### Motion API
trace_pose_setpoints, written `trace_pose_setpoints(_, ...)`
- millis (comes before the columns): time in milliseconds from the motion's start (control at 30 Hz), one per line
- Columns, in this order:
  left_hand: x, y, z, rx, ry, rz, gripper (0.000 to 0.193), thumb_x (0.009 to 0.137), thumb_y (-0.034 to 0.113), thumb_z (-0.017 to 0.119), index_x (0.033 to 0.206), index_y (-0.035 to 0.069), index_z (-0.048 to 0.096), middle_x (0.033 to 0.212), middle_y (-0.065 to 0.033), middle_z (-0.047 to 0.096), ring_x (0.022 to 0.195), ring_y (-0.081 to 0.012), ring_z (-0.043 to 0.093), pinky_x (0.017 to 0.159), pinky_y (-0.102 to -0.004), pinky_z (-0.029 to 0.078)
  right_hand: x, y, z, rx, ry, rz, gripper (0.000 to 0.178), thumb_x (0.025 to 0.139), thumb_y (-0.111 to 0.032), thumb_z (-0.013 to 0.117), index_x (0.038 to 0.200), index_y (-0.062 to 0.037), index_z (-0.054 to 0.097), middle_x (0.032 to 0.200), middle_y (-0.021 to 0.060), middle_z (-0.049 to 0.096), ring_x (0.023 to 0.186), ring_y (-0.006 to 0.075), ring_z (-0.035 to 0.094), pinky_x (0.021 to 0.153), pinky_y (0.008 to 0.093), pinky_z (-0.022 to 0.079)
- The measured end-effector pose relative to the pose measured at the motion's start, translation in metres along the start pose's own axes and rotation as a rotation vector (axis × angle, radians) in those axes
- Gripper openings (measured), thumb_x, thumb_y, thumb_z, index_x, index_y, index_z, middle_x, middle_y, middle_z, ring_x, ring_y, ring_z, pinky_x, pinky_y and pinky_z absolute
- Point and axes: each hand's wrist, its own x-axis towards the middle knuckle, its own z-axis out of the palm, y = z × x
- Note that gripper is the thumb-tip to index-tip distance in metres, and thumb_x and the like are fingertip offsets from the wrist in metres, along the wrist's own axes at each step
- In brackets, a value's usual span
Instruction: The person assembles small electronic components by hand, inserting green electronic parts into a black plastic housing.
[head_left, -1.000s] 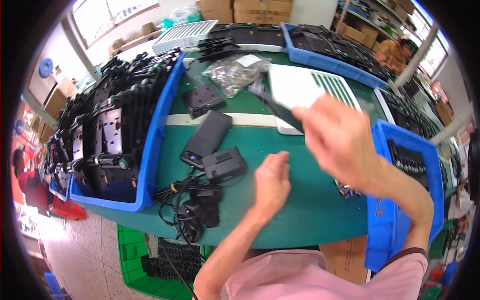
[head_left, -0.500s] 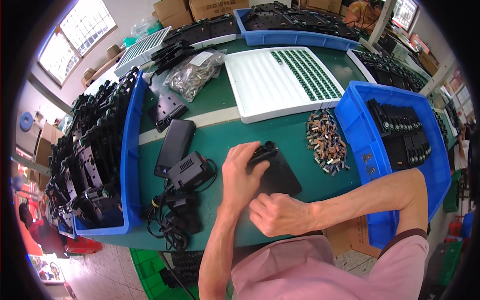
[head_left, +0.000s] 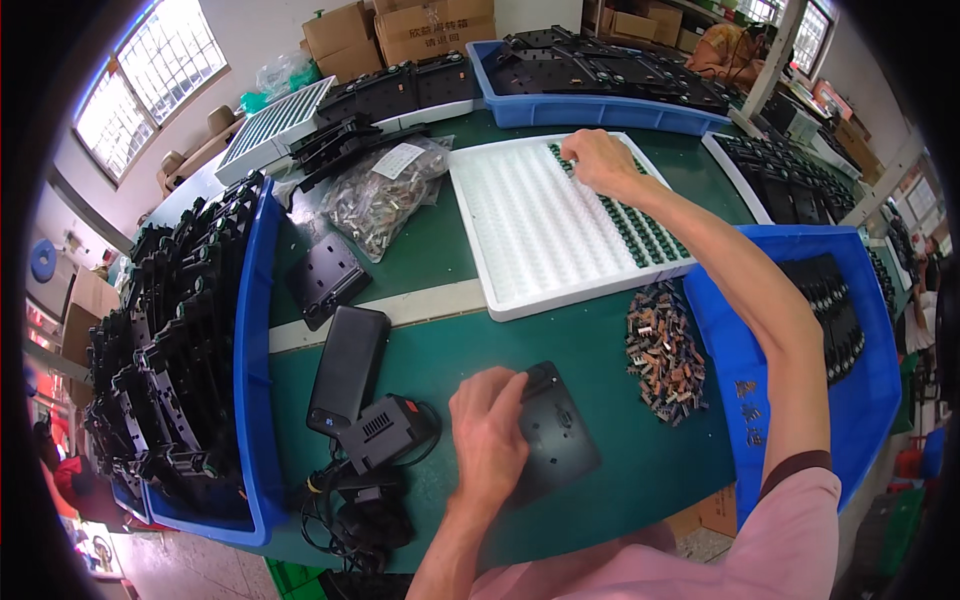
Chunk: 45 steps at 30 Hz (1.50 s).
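Note:
A black flat plastic panel (head_left: pixel 560 440) lies on the green table in front of me. My left hand (head_left: pixel 487 430) is closed on its upper left edge, with the thumb near a raised part at the top. My right hand (head_left: pixel 598 162) is stretched far forward to the white foam tray (head_left: pixel 515 240). Its fingers are bent together at the far end of the rows of small round green parts (head_left: pixel 640 235). Whether a part sits between those fingertips is hidden. Between the tray and the right blue bin is a heap of small metal-and-brown components (head_left: pixel 665 350).
Blue bins full of black panels stand at the left (head_left: pixel 255 360) and right (head_left: pixel 720 300), with another bin (head_left: pixel 590 105) behind. A black power pack (head_left: pixel 348 365), a charger (head_left: pixel 385 432) with cables, a loose panel (head_left: pixel 325 280) and a bag of metal parts (head_left: pixel 385 200) lie left.
My right hand has left the panel and reached forward to the green parts in the foam tray. My left hand stays at the panel. The whole view has shifted.

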Motion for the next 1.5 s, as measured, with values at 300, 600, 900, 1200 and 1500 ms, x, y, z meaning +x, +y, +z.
trace_pose_setpoints(300,0.001,-0.004,-0.004,0.038,-0.032,-0.035,0.04,0.068,-0.014,0.065,0.106,0.0,0.068,0.105,-0.0112,0.063,0.099,-0.0298,0.059,0.088,-0.0395,0.045,0.025,0.01,0.05,-0.019,0.096,-0.072,0.007,0.074,0.003,0.06,0.078,0.0004,0.065,0.087,0.0198,0.068,0.087,0.0385,0.067,0.07,0.0479,0.053)
trace_pose_setpoints(600,0.006,-0.001,0.0,0.014,-0.021,0.013,0.037,0.068,-0.014,0.064,0.103,0.0,0.067,0.105,-0.0117,0.062,0.098,-0.0304,0.059,0.088,-0.0392,0.045,0.027,0.035,0.032,0.236,0.132,-0.104,0.012,0.069,-0.001,0.071,0.076,-0.0028,0.061,0.075,0.0175,0.066,0.077,0.0362,0.066,0.066,0.0454,0.051)
trace_pose_setpoints(900,0.0,-0.005,-0.003,0.038,-0.029,-0.007,0.038,0.07,-0.013,0.063,0.105,0.001,0.067,0.106,-0.0112,0.062,0.101,-0.0319,0.058,0.09,-0.0393,0.045,-0.108,-0.072,-0.039,0.963,-0.48,-0.103,0.022,0.079,-0.007,0.07,0.099,0.0026,0.069,0.069,0.0033,0.063,0.066,0.009,0.059,0.061,0.0257,0.047)
trace_pose_setpoints(1200,0.0,-0.004,0.0,0.028,-0.002,0.017,0.038,0.071,-0.013,0.063,0.106,0.001,0.066,0.107,-0.0105,0.061,0.102,-0.0321,0.057,0.09,-0.0398,0.045,-0.193,-0.111,-0.022,0.974,-0.514,0.009,0.012,0.084,0.0,0.069,0.095,0.0053,0.065,0.077,0.0057,0.068,0.07,0.0078,0.061,0.063,0.0249,0.049)
trace_pose_setpoints(1500,-0.001,-0.003,-0.002,0.018,-0.005,0.007,0.038,0.071,-0.013,0.063,0.106,0.001,0.067,0.108,-0.0101,0.062,0.102,-0.0313,0.057,0.09,-0.0401,0.045,-0.198,-0.106,-0.016,0.896,-0.45,0.013,0.013,0.083,-0.003,0.071,0.092,0.0044,0.065,0.069,0.0023,0.061,0.064,0.0071,0.055,0.06,0.0242,0.047)
